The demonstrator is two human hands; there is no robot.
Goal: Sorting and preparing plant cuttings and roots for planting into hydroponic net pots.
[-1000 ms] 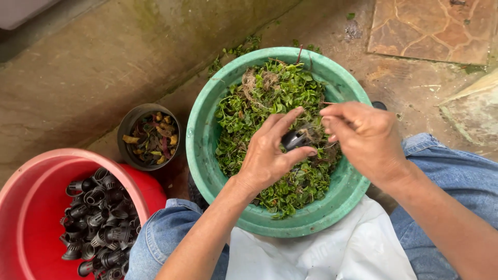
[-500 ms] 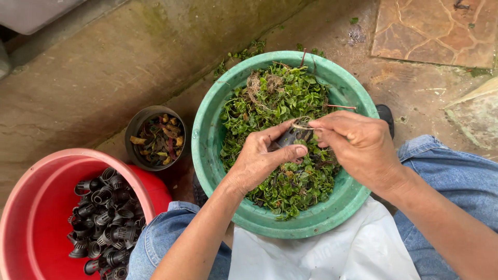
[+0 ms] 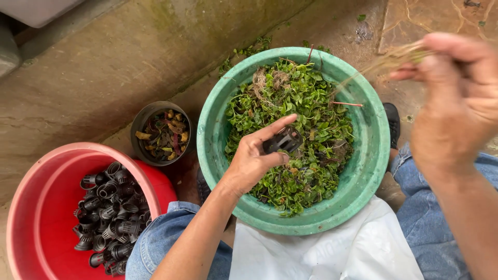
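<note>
A green plastic basin rests on my lap, filled with small green leafy plants and some roots. Over the leaves, my left hand grips a small black net cup between thumb and fingers. My right hand is raised to the right of the basin, blurred, pinching a thin bundle of pale roots or stems that trails back toward the basin.
A red bucket at lower left holds several black net cups. A small dark pot with dead leaves stands between bucket and basin. A white cloth covers my jeans. Concrete floor and a low ledge lie beyond.
My right hand has pulled away from the black cup, up and to the right, drawing out a strand of roots. The left hand still holds the cup over the leaves.
</note>
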